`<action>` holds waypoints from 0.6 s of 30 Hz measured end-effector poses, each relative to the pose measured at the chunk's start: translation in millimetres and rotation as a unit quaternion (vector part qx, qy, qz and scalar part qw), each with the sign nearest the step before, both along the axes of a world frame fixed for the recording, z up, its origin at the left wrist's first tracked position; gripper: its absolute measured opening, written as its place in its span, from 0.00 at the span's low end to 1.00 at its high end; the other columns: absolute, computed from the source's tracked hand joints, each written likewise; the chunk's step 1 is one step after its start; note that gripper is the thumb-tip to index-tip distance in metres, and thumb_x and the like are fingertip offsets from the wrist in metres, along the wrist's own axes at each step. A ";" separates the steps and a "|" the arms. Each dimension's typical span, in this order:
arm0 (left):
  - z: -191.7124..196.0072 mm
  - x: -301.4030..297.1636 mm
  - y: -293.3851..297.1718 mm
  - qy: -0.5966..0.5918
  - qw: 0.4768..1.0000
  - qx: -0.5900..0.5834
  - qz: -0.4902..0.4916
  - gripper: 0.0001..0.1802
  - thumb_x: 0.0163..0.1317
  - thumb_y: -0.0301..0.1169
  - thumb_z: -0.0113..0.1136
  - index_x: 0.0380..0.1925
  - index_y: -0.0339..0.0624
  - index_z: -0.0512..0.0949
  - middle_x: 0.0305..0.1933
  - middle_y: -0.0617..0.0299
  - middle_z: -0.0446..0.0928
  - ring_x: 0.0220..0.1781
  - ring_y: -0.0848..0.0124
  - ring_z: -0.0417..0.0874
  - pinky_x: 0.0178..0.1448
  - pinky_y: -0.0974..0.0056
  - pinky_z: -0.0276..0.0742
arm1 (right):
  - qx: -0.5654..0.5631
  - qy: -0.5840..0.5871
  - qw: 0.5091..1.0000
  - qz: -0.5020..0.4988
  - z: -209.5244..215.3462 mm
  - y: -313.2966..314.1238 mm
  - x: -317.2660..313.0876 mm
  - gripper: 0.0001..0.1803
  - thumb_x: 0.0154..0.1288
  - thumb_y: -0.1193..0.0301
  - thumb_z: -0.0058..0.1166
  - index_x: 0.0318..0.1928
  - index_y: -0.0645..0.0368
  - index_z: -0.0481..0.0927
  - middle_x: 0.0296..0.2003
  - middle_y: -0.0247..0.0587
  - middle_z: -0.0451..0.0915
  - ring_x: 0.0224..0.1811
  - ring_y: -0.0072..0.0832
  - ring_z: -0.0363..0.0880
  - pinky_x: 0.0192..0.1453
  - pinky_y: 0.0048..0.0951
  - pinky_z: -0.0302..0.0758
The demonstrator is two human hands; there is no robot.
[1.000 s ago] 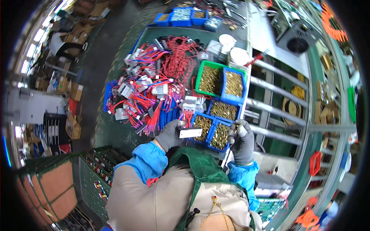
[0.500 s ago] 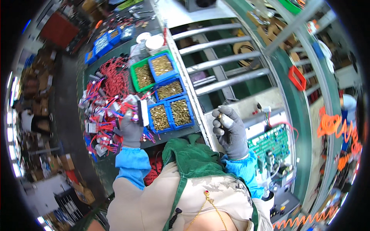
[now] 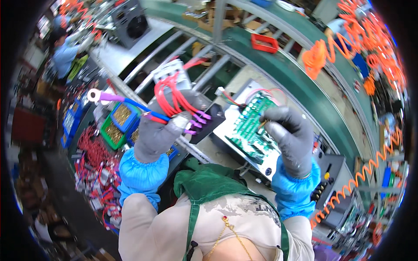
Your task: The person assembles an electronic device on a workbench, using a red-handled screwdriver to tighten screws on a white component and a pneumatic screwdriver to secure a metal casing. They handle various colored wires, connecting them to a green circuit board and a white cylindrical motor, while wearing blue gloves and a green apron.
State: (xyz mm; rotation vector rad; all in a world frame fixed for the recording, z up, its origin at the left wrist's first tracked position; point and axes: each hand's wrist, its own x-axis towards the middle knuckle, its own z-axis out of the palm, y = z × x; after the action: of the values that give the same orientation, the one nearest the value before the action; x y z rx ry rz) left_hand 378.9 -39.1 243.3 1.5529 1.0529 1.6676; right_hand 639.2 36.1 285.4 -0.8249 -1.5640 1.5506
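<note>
My left hand (image 3: 163,128), in a grey glove, is closed round a wiring harness (image 3: 167,100). The harness has red wires with purple sleeves, a blue lead ending in a ring terminal (image 3: 93,95), a pale connector block (image 3: 172,75) and a black block (image 3: 210,124). My gloved right hand (image 3: 291,137) hovers over the right side of a green circuit board (image 3: 252,128), thumb and fingers pinched on a small brass-coloured screw (image 3: 263,125), mostly hidden. The board sits on a white metal unit (image 3: 226,126) with a wire plug (image 3: 220,92) at its far corner.
Blue and green bins (image 3: 106,135) of small brass parts stand at left, beside a heap of harnesses (image 3: 98,174). Metal rollers (image 3: 213,71) run beyond the unit. A red tray (image 3: 264,43) lies on the green bench; orange coiled hoses (image 3: 315,61) hang at right. A co-worker (image 3: 65,56) is far left.
My view has turned right. My left hand has lifted a harness from the heap and brought it beside the unit. My right hand has moved over the circuit board, still pinching.
</note>
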 end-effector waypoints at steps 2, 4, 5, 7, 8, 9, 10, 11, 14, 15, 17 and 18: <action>6.8 23.9 28.6 0.051 0.997 0.003 -0.055 0.14 0.60 0.20 0.55 0.47 0.32 0.75 0.47 0.53 0.79 0.48 0.66 0.80 0.54 0.60 0.74 | 0.001 -0.048 0.999 -0.020 26.9 9.5 18.8 0.11 0.56 0.82 0.55 0.41 0.66 0.79 0.38 0.37 0.79 0.40 0.21 0.77 0.46 0.23 0.72; 5.7 52.0 54.0 -0.004 0.992 -0.013 -0.129 0.16 0.59 0.21 0.57 0.48 0.34 0.76 0.48 0.54 0.79 0.52 0.65 0.78 0.57 0.59 0.73 | 0.105 -0.073 0.991 0.022 30.0 24.9 40.9 0.09 0.55 0.80 0.57 0.38 0.67 0.79 0.33 0.37 0.80 0.35 0.19 0.76 0.42 0.22 0.73; 10.1 64.4 65.4 0.009 0.985 0.003 -0.171 0.15 0.59 0.21 0.57 0.48 0.35 0.76 0.48 0.54 0.78 0.52 0.65 0.78 0.57 0.60 0.72 | 0.126 -0.115 0.985 0.017 35.0 28.1 53.0 0.09 0.55 0.79 0.59 0.38 0.66 0.79 0.31 0.36 0.80 0.35 0.19 0.76 0.41 0.22 0.72; 13.5 86.8 80.0 0.010 0.969 0.040 -0.244 0.15 0.59 0.21 0.56 0.48 0.36 0.76 0.49 0.56 0.78 0.52 0.66 0.77 0.58 0.60 0.71 | 0.160 -0.178 0.971 0.005 42.4 28.1 71.7 0.09 0.54 0.77 0.60 0.38 0.64 0.80 0.29 0.36 0.80 0.33 0.19 0.76 0.38 0.23 0.72; 15.8 96.4 85.0 0.060 0.966 0.038 -0.247 0.16 0.58 0.21 0.56 0.48 0.37 0.76 0.49 0.56 0.78 0.53 0.66 0.77 0.59 0.60 0.70 | 0.171 -0.201 0.965 -0.004 44.3 26.0 79.1 0.09 0.54 0.76 0.61 0.37 0.63 0.80 0.29 0.36 0.80 0.32 0.19 0.76 0.37 0.24 0.72; 15.9 104.9 90.3 0.059 0.958 0.027 -0.278 0.18 0.58 0.24 0.58 0.50 0.35 0.75 0.50 0.54 0.78 0.54 0.65 0.77 0.60 0.59 0.70 | 0.183 -0.224 0.957 -0.013 46.2 23.7 85.3 0.09 0.54 0.75 0.61 0.37 0.62 0.80 0.29 0.36 0.80 0.32 0.19 0.76 0.36 0.25 0.72; 14.2 112.3 93.7 0.060 0.950 0.012 -0.308 0.20 0.58 0.26 0.60 0.51 0.33 0.74 0.51 0.52 0.78 0.55 0.64 0.77 0.61 0.58 0.70 | 0.236 -0.236 0.942 -0.021 44.5 20.5 87.3 0.08 0.54 0.73 0.62 0.35 0.58 0.80 0.28 0.38 0.80 0.30 0.26 0.78 0.34 0.29 0.72; 15.3 122.6 92.6 -0.011 0.943 -0.024 -0.333 0.19 0.58 0.26 0.60 0.51 0.35 0.75 0.50 0.54 0.78 0.54 0.65 0.77 0.59 0.59 0.71 | 0.299 -0.269 0.915 -0.025 41.7 19.5 89.5 0.08 0.53 0.73 0.63 0.34 0.57 0.79 0.28 0.39 0.79 0.30 0.31 0.78 0.34 0.31 0.73; 22.1 135.3 96.6 0.051 0.937 -0.046 -0.344 0.19 0.59 0.26 0.60 0.51 0.37 0.75 0.49 0.56 0.78 0.53 0.66 0.77 0.58 0.59 0.71 | 0.397 -0.351 0.848 -0.022 42.1 14.2 100.7 0.08 0.51 0.72 0.63 0.33 0.55 0.78 0.29 0.40 0.77 0.32 0.40 0.78 0.35 0.36 0.73; 17.4 140.7 98.7 0.009 0.935 -0.033 -0.353 0.18 0.59 0.26 0.59 0.51 0.38 0.76 0.48 0.57 0.79 0.52 0.67 0.77 0.58 0.59 0.71 | 0.415 -0.370 0.831 -0.021 41.7 13.1 105.8 0.09 0.51 0.73 0.63 0.33 0.55 0.78 0.30 0.39 0.77 0.33 0.39 0.77 0.35 0.35 0.73; 17.7 147.0 100.9 0.007 0.932 -0.034 -0.362 0.18 0.59 0.26 0.58 0.50 0.39 0.76 0.48 0.57 0.79 0.53 0.66 0.76 0.58 0.58 0.70 | 0.432 -0.400 0.808 -0.012 43.1 9.1 111.0 0.10 0.50 0.73 0.63 0.34 0.54 0.78 0.30 0.38 0.76 0.34 0.39 0.77 0.36 0.36 0.73; 17.8 149.3 101.8 0.007 0.930 -0.034 -0.365 0.17 0.59 0.26 0.58 0.50 0.39 0.76 0.48 0.57 0.79 0.53 0.66 0.76 0.59 0.58 0.70 | 0.429 -0.404 0.808 -0.014 42.1 7.8 112.3 0.10 0.50 0.73 0.63 0.34 0.54 0.78 0.30 0.39 0.76 0.34 0.39 0.77 0.36 0.36 0.73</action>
State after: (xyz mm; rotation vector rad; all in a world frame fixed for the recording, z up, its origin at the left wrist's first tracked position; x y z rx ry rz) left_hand 528.3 62.7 261.1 1.6337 0.4276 1.0865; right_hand 751.4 43.9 327.5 -0.9749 -2.5244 0.2573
